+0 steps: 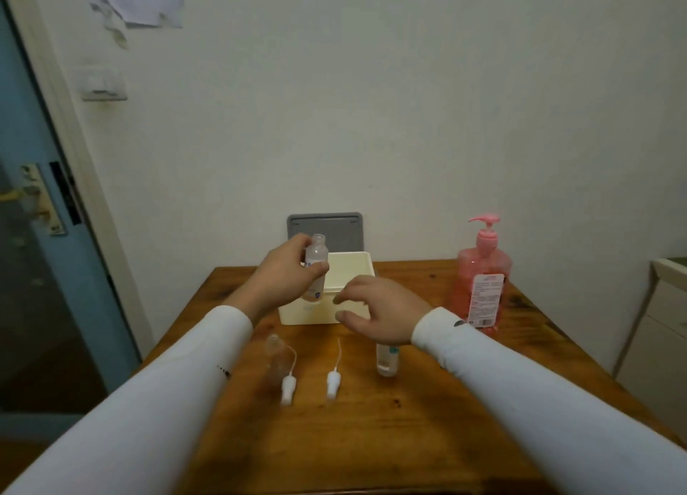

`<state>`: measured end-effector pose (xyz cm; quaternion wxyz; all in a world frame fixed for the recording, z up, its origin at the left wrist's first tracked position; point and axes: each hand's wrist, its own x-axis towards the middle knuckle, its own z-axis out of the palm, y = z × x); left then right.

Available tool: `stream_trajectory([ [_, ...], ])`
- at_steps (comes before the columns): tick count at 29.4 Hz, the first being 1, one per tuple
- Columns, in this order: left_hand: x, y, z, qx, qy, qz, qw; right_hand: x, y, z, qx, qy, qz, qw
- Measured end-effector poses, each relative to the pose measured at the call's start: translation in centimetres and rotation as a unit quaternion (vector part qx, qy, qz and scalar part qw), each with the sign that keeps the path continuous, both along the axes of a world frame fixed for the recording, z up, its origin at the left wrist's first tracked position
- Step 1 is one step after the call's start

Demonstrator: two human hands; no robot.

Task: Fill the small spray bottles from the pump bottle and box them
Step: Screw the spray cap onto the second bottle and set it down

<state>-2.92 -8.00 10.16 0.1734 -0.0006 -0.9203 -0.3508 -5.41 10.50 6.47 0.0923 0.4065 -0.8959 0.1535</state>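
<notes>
Wooden table (371,439), clear cylindrical bottle (316,268) in left hand (282,271)

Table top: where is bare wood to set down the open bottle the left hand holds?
Bare wood fills the near table in front of the two spray heads, and the strip between white box and pink pump bottle. The left hand grips the open bottle. Crowded: the middle row, with an uncapped bottle, heads and a bottle under the right hand.
</notes>
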Motion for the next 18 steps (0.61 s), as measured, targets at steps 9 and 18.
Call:
stream_trajectory([
  [9,3.0,-1.5,-2.0,0.001,-0.022,0.006,1.0,0.7,-2.9,-7.8,0.186,-0.041,0.046,0.981],
  [18,3.8,-2.7,-3.1,0.011,-0.031,0.005,0.999,0.4,-4.5,-10.5,0.304,0.092,0.132,0.939],
])
